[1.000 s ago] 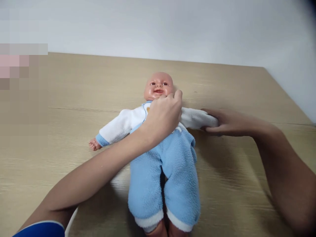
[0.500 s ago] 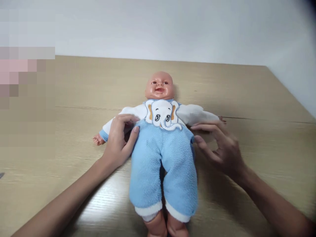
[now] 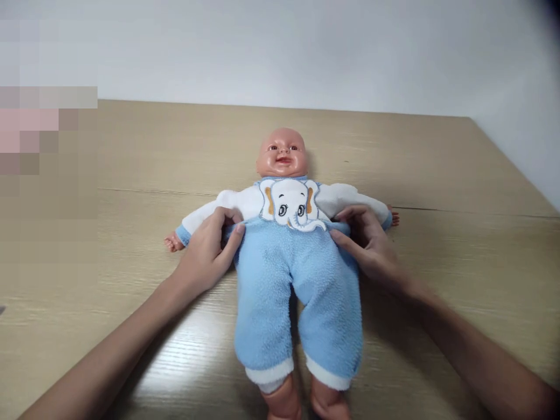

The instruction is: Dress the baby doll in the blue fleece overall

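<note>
Baby doll [image 3: 289, 256] is lying face up on the worktop [image 3: 437, 256], its head pointing toward the wall [image 3: 280, 52] beyond it and its bare lower legs reaching toward the person. It is wearing a white top [image 3: 345, 198] with blue cuffs, an elephant patch [image 3: 291, 201] spreading across its chest, and blue fleece trousers [image 3: 266, 291] with white hems. At the left side of the doll's waist, as the person is seeing it, the left hand [image 3: 212, 245] is pinching the trousers' upper edge, its grip closing thumb against curled fingers. At the right side of the doll's waist, the right hand [image 3: 370, 242] is pinching the same edge, its fingertips partly hiding behind the cloth. Both doll arms are stretching outward from its shoulders, resting past the two hands.
</note>
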Tool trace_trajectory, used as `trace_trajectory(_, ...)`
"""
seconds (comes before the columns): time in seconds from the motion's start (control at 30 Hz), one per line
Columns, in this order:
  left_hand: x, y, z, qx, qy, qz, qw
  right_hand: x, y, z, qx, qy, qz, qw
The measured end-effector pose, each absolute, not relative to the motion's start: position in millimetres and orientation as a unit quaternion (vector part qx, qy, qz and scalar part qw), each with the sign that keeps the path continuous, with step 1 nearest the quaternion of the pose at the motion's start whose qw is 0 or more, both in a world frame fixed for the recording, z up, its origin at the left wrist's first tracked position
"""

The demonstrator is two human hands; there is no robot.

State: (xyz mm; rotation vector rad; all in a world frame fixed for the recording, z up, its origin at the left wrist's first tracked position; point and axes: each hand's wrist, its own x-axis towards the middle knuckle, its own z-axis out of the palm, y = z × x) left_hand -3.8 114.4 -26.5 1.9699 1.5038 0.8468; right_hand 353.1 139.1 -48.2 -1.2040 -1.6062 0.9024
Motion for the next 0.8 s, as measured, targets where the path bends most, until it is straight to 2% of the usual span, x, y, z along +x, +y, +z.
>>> trace_trajectory(0.1,0.0,119.6,-24.2,0.739,0.559,0.342,0.158,355.5,133.3,-52.8,-0.510,-0.716,0.184,0.441)
trace_trajectory(0.2,25.6,128.9,-1.5,0.765,0.517,0.381,0.047,358.3,129.5,-56.7,-0.517,-0.703,0.123,0.472)
trace_trajectory(0.27,59.4,138.5,20.8,0.814,0.450,0.365,0.046,358.3,129.1,-59.7,-0.504,-0.679,0.096,0.525)
trace_trajectory(0.37,127.0,161.3,44.8,0.897,0.392,0.200,0.046,358.1,130.4,-62.9,-0.450,-0.642,0.055,0.618)
trace_trajectory(0.47,190.3,192.4,43.7,0.939,0.333,0.071,0.037,360.0,130.8,-63.4,-0.402,-0.623,0.025,0.671)
trace_trajectory(0.53,218.6,211.7,33.8,0.941,0.331,0.028,0.063,361.2,129.7,-63.1,-0.388,-0.616,0.025,0.686)
trace_trajectory(0.63,237.4,229.0,21.7,0.936,0.337,0.020,0.100,360.4,126.6,-63.1,-0.389,-0.602,0.047,0.696)
trace_trajectory(0.8,237.3,230.8,37.6,0.929,0.326,0.126,0.121,356.3,123.9,-62.4,-0.429,-0.549,0.112,0.708)
